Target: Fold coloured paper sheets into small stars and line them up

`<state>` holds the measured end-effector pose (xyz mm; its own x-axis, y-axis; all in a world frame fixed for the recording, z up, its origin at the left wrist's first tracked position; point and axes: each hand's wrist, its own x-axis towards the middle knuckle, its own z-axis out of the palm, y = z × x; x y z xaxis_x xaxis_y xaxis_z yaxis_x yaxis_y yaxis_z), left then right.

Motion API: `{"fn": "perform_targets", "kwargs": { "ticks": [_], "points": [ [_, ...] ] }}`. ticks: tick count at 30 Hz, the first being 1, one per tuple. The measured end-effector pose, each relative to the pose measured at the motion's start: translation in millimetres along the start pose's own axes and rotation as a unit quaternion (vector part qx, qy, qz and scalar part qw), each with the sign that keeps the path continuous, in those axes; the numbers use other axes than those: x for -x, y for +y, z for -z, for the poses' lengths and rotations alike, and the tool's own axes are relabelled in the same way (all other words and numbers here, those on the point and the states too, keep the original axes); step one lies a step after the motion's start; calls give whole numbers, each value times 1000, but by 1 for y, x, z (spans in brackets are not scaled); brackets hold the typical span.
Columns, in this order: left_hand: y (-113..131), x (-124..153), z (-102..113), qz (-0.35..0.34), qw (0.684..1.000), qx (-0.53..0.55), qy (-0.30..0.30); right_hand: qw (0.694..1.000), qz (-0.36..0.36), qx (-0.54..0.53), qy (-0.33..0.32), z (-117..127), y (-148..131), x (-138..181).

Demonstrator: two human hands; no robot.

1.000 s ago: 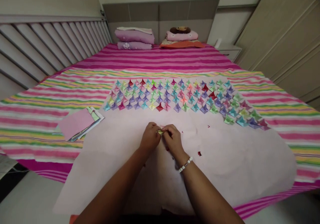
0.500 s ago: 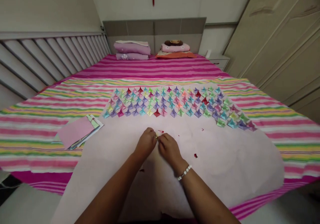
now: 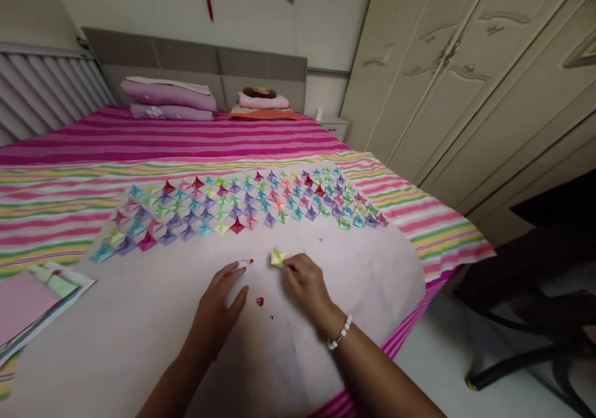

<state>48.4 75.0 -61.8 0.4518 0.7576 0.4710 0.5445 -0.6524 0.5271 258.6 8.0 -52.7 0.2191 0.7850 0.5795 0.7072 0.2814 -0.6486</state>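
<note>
Between the thumb and fingers of my right hand (image 3: pixel 305 281) is a small yellow folded paper piece (image 3: pixel 277 257), held by its right corner just over the large pale sheet (image 3: pixel 344 281). My left hand (image 3: pixel 221 303) rests low over the sheet, fingers apart and holding nothing. A tiny red-and-white item (image 3: pixel 248 261), too small to make out, lies by its fingertips. Beyond both hands, rows of folded paper pieces (image 3: pixel 237 225) in many colours cover the far part of the sheet. A dark red scrap (image 3: pixel 259 301) lies between my hands.
A stack of coloured paper (image 3: pixel 32 303) sits at the left on the striped bedspread (image 3: pixel 428 219). Folded bedding (image 3: pixel 170 100) is piled by the headboard (image 3: pixel 186 58). A wardrobe (image 3: pixel 447 64) stands on the right, with a dark chair-like leg (image 3: pixel 516 365) at lower right.
The view has swung to the right. My left hand has let go of the yellow paper piece and opened. My right hand now holds the piece alone, to the right of the left hand.
</note>
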Motion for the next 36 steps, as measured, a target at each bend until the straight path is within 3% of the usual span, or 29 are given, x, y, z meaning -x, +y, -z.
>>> {"fn": "perform_targets", "kwargs": {
  "ticks": [6,9,14,30,36],
  "points": [
    [-34,35,10,91,993,52,-50,977,-118,130,124,52,55,-30],
    [-42,46,11,121,988,66,-73,966,-148,156,143,66,80,-38],
    [-36,55,7,157,985,65,-39,957,-177,191,130,73,103,-42],
    [-48,61,4,150,984,48,-78,944,-202,246,83,72,105,-48],
    [-48,60,12,169,981,63,-68,946,-191,233,118,69,78,-46]
  ]
}}
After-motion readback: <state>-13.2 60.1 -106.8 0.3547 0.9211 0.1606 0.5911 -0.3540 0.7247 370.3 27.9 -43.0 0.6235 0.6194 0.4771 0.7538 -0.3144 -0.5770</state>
